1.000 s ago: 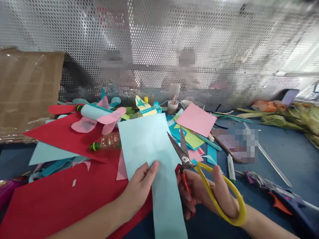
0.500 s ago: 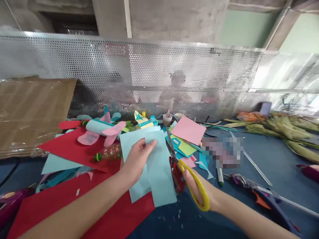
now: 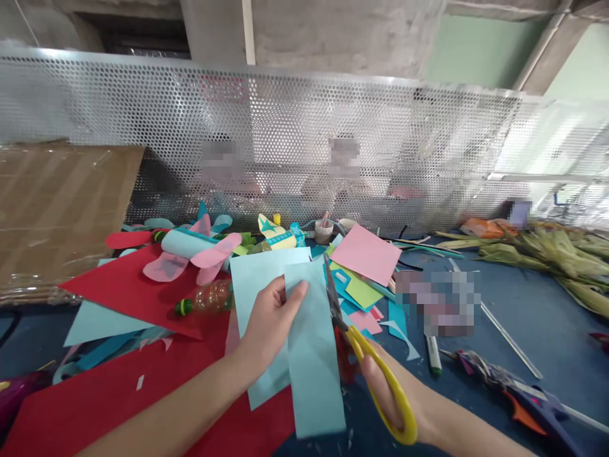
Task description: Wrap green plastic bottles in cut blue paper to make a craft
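Since a second ago, your scissors [image 3: 335, 311] have gone from spread blades to blades lying nearly together, and the lower end of the light blue strip [image 3: 314, 362], which ran off the bottom edge, has come into view; your view has also tilted up, showing more wall at the top of the frame. The strip sits at the lower centre, smooth and matte, long and narrow, with straight sides and a roughly square lower end. It overlaps the front of a wider light blue sheet [image 3: 254, 270] of like colour, whose lower corner slants out at the strip's left; whether they are joined behind your fingers, you cannot tell. Your left hand [image 3: 269, 320] has its grip clenched on both papers, thumb pressed on the strip's face. Your right hand [image 3: 406, 377] has its grip around the scissors, thumb through the yellow loop, a red handle below, the blades pointing up just beside the strip's right edge. Red paper [image 3: 109, 406] spreads across the lower left on the dark blue tabletop [image 3: 533, 311]. At the lower right lies a white marker [image 3: 432, 355] with a green end, its print too small to read; reddish marks on the perforated panel [image 3: 285, 108], upper centre-left, are too blurred to make out
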The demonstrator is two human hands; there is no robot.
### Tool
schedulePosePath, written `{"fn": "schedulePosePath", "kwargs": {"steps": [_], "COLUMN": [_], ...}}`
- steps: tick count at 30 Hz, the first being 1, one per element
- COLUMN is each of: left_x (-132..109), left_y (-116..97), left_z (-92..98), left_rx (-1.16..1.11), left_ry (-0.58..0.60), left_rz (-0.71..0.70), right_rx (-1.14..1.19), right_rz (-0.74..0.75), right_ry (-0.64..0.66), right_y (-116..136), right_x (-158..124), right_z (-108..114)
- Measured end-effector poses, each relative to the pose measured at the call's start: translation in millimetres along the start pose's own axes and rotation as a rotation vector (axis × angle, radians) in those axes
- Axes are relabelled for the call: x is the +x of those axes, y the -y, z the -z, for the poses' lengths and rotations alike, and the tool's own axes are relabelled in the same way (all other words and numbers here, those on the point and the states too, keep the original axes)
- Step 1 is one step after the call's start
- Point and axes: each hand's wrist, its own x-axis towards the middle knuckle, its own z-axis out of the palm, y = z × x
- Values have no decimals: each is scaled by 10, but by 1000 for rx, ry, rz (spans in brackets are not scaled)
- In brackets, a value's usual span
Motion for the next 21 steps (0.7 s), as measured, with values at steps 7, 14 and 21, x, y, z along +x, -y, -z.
{"fn": "schedulePosePath", "kwargs": {"steps": [7,14,21], "left_x": [-35,-102,-131], "left_y": [-22,-77,-117], "left_z": [-34,-85,-106], "left_rx": [-66,-218,-234], "left_ry": [28,87,92], "left_rz": [25,95,124], "right_rx": [9,42,18], "right_rz": [-22,-29,-14], "right_ry": [-8,-10,-60], "right_y": [0,-15,-39], "right_x": [-56,-56,-66], "right_z": [16,5,-34]}}
